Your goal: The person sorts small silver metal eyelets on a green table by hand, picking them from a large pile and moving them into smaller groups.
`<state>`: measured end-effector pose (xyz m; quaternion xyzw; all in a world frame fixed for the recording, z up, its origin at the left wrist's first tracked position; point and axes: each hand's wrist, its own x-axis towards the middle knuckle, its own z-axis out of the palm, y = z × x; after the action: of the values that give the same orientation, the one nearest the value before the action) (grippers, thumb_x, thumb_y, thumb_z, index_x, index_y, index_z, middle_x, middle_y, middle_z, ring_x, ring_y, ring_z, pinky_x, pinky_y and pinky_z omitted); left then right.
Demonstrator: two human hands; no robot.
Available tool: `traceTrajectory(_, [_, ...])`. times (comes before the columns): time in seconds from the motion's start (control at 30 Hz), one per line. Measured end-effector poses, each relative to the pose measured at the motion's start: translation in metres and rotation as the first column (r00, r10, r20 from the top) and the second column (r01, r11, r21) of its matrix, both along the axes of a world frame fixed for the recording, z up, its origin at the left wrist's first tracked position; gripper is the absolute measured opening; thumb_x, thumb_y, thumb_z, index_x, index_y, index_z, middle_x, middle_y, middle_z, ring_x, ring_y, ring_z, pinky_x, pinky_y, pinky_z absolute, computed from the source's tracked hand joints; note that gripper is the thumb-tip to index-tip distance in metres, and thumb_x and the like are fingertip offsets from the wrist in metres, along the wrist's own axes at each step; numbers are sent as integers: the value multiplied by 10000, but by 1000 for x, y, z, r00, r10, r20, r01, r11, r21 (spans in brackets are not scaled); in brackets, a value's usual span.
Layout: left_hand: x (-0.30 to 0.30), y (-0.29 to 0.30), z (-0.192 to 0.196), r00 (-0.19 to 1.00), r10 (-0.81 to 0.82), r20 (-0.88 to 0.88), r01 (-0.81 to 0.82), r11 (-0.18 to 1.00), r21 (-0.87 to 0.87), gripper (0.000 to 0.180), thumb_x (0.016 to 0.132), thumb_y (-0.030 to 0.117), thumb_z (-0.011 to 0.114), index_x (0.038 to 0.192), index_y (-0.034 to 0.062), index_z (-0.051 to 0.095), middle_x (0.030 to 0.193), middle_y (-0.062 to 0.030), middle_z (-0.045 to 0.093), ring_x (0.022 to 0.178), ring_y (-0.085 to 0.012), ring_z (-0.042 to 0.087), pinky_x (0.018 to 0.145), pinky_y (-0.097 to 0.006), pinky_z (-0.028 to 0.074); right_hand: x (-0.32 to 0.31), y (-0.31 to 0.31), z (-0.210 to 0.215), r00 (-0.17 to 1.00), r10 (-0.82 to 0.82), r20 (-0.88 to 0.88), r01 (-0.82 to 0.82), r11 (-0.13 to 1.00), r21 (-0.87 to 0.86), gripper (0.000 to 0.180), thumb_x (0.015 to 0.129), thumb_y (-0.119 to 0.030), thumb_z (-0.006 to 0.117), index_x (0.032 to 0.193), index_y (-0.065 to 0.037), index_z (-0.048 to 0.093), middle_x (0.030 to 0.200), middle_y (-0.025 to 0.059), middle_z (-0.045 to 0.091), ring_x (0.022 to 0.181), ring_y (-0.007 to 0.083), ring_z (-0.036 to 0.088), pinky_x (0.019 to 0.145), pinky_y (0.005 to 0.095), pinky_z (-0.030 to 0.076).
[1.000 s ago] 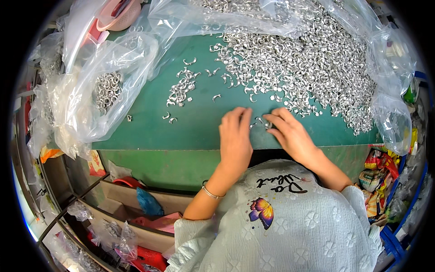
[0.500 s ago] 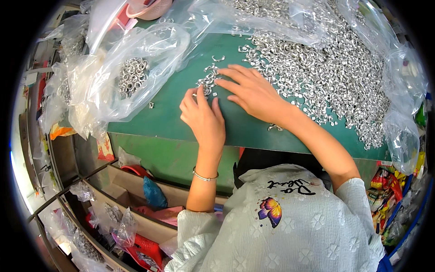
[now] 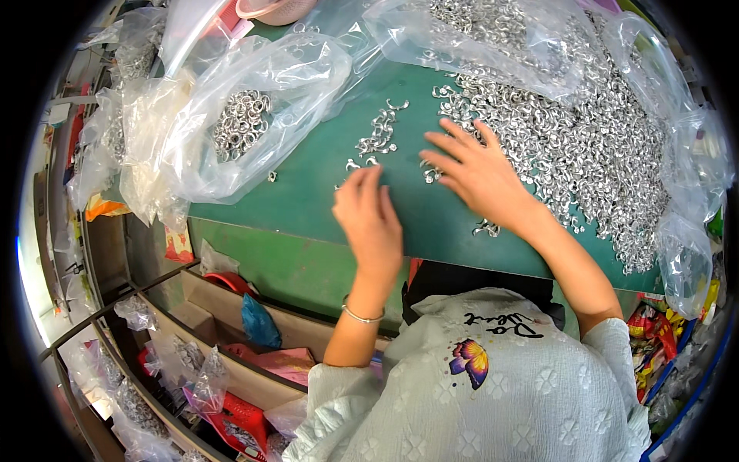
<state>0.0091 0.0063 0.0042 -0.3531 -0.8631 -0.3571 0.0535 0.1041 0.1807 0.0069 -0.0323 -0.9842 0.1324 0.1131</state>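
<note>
Small curved silvery metal pieces lie in a broad heap (image 3: pixel 570 146) on the green tabletop (image 3: pixel 308 196). My right hand (image 3: pixel 493 185) is open over the heap's near-left edge, fingers spread, with a few pieces by the fingertips. My left hand (image 3: pixel 369 231) is lower on the table, fingers bent down beside a few loose pieces (image 3: pixel 362 163). Its fingertips are blurred, so whether they pinch anything cannot be made out. A short strip of pieces (image 3: pixel 379 132) lies between the hands, farther off. To the left, a clear plastic bag (image 3: pixel 300 73) lies open around ring-shaped silvery pieces (image 3: pixel 242 123).
Clear plastic sheeting (image 3: pixel 469 50) covers the heap's far side. A pink basket (image 3: pixel 277 9) stands at the far left. Below the table's front edge is an open drawer (image 3: pixel 231 323) with a blue bag (image 3: pixel 259 322). Colourful packets (image 3: pixel 650 331) sit at the lower right.
My right hand has moved right, away from the strip of pieces, to the heap's edge. My left hand has drawn nearer to me, off the strip. The whole view has shifted slightly.
</note>
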Motion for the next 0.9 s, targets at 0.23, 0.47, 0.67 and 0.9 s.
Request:
traceTrajectory(0.23, [-22,5,-7,996,51,-70,-63,982,-180,317,840,99,675,1147,54,608,1113,-92,524,1000,-279,498,829,-422,350,-12,-5,4,990,-53,-133,32,988,-150,299,817,-121,668,1111,-75,641,1268,90,549,1309,288,415,1075,518,288])
traceTrajectory(0.47, [-30,-5,-3,998,20,-63,-29,988,-153,281,840,78,667,1117,55,618,1174,-98,519,1064,-283,495,892,-428,337,-10,13,6,949,-216,-231,207,976,-65,226,803,-82,660,1029,-76,660,1160,78,585,1190,285,493,1014,492,327])
traceTrajectory(0.67, [-19,-4,9,1000,-22,-11,22,998,-52,294,824,53,679,1111,54,615,1163,-96,531,1066,-275,507,896,-410,337,-11,-6,-2,990,34,-134,-52,990,-129,175,764,-61,677,937,-83,662,1044,43,581,1052,240,527,940,433,352])
traceTrajectory(0.9, [22,-8,6,982,-124,141,122,992,18,300,800,10,697,1089,60,633,1069,-67,580,996,-230,539,859,-347,370,37,0,11,992,-81,-93,80,997,-13,68,739,-70,652,806,-60,656,980,32,571,1001,220,517,897,405,363])
